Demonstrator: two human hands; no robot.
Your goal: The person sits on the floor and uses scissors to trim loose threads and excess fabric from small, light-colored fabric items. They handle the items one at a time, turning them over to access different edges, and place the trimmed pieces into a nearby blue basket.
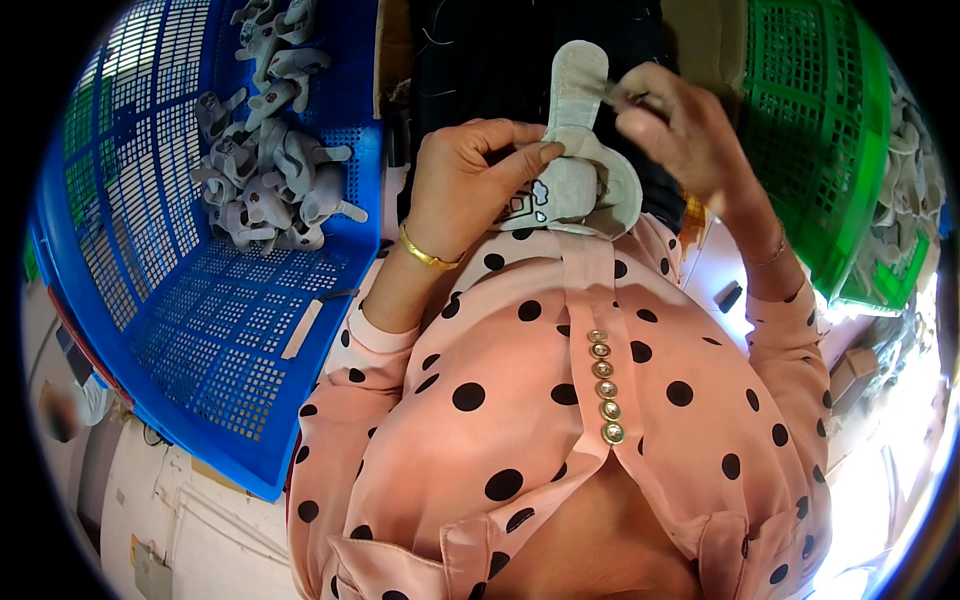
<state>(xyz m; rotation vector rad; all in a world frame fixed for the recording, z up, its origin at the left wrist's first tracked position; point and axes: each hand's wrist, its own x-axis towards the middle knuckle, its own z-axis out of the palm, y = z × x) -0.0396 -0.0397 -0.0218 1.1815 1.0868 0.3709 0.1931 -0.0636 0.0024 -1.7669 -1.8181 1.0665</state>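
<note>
Left hand (470, 180): grip clamped on grey fabric piece (580, 150).
Right hand (680, 125): grip pinched at the piece's far end.
Blue crate (200, 330): left, holds grey pieces (270, 150).

bright, even light overall. strong white glare blows out the lower right edge. fisheye bending and black corners ring the frame; centre stays sharp.
</note>
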